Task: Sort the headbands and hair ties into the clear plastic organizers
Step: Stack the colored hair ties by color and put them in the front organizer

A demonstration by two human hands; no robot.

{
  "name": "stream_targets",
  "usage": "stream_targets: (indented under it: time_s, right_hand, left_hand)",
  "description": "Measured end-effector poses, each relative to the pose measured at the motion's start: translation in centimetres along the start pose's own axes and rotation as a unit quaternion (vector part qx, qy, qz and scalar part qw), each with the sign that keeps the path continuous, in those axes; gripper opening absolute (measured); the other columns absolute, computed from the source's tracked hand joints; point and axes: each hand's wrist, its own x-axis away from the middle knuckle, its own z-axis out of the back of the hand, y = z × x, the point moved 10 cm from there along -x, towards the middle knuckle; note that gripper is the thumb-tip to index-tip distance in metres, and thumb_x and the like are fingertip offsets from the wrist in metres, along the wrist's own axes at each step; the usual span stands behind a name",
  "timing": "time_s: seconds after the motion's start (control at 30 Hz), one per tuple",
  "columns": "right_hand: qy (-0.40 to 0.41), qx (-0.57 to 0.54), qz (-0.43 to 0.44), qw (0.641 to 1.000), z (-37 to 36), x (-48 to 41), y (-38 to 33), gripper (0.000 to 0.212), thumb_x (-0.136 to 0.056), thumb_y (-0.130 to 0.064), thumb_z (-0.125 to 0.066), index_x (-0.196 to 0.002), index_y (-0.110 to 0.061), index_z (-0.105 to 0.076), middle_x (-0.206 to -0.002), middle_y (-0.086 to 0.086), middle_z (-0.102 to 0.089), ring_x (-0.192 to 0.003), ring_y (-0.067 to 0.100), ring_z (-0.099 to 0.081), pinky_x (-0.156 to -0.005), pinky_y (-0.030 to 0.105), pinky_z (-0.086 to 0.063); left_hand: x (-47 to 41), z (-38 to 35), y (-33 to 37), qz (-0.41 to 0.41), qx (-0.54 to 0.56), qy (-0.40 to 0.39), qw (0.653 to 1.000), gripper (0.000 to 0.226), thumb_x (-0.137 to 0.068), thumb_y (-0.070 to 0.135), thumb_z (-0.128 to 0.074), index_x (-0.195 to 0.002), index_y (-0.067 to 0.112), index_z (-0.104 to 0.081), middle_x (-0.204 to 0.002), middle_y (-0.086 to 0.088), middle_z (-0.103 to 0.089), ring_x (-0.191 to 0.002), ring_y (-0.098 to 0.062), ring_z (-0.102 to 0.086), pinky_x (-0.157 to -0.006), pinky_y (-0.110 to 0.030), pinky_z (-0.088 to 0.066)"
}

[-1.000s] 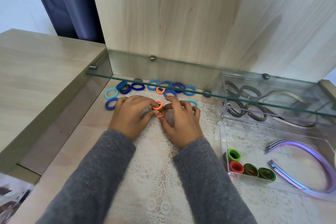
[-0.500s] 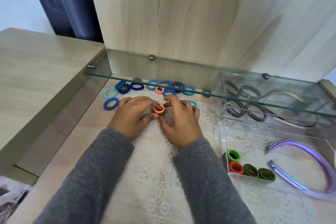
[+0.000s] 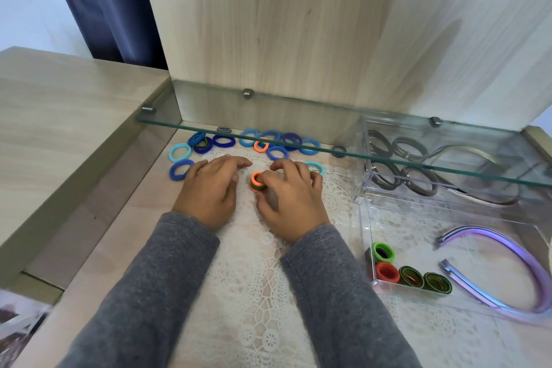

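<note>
Head view: the right hand (image 3: 291, 197) closes its grip, thumb and curled fingers, round a small orange-and-green stack of hair ties (image 3: 257, 183). The stack is low at the lace-covered surface (image 3: 254, 278), well left of the near organizer (image 3: 366, 227). Probably the colours are being bundled to join the sorted ties (image 3: 388, 272) in that organizer's front-left corner. The left hand (image 3: 209, 185), farther left, rests slack and holds nothing.
</note>
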Motion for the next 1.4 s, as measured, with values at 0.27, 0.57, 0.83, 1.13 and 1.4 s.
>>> stream_targets:
  time_s: [0.27, 0.57, 0.83, 1.13, 1.4]
  right_hand:
    - [-0.062, 0.064, 0.001, 0.996, 0.6, -0.3, -1.3, 0.027, -0.084, -0.031, -0.053, -0.110, -0.028, -0.063, -0.128, 0.000, -0.043, -0.122, 0.023, -0.030, -0.099, 0.044, -0.018]
    - [-0.125, 0.089, -0.006, 0.988, 1.6, 1.1, -1.2, 0.027, -0.088, -0.024, -0.054, -0.112, -0.031, -0.064, -0.125, -0.001, -0.044, -0.119, 0.025, -0.029, -0.100, 0.044, -0.019]
    - [-0.120, 0.113, 0.005, 0.986, 3.0, 2.9, -1.6, 0.019, -0.087, -0.028, -0.060, -0.102, -0.035, -0.069, -0.117, -0.006, -0.049, -0.113, 0.023, -0.031, -0.095, 0.041, -0.022]
    - [-0.126, 0.121, 0.017, 0.985, 4.2, 4.9, -1.5, 0.020, -0.087, -0.031, -0.062, -0.105, -0.036, -0.069, -0.117, -0.005, -0.048, -0.115, 0.024, -0.032, -0.098, 0.041, -0.022]
    - [-0.127, 0.119, 0.019, 0.985, 4.7, 6.0, -1.2, 0.019, -0.087, -0.035, -0.061, -0.105, -0.034, -0.069, -0.118, -0.005, -0.049, -0.117, 0.024, -0.031, -0.099, 0.042, -0.022]
  left_hand:
    - [0.2, 0.1, -0.1, -0.007, -0.005, 0.009, 1.000, 0.041, -0.090, 0.005, -0.048, -0.123, 0.028, -0.056, -0.125, 0.012, -0.059, -0.119, -0.010, -0.049, -0.105, -0.030, -0.023]
    - [0.6, 1.3, 1.4, -0.058, -0.040, 0.045, 0.997, 0.033, -0.086, 0.007, -0.049, -0.107, 0.027, -0.064, -0.109, 0.011, -0.067, -0.107, -0.014, -0.058, -0.101, -0.039, -0.030]
    - [2.6, 0.5, 3.9, -0.116, -0.112, 0.025, 0.987, 0.042, -0.076, 0.005, -0.047, -0.107, 0.024, -0.069, -0.101, 0.007, -0.072, -0.102, -0.017, -0.064, -0.097, -0.036, -0.027]
    - [5.5, -0.2, 5.4, -0.114, -0.089, -0.016, 0.989, 0.058, -0.076, 0.029, -0.023, -0.117, 0.030, -0.065, -0.113, 0.010, -0.068, -0.118, -0.013, -0.057, -0.108, -0.043, -0.028]
    - [6.5, -0.7, 7.1, -0.119, -0.030, -0.034, 0.992, 0.055, -0.080, 0.027, -0.027, -0.123, 0.027, -0.061, -0.121, 0.006, -0.066, -0.124, -0.011, -0.052, -0.112, -0.040, -0.022]
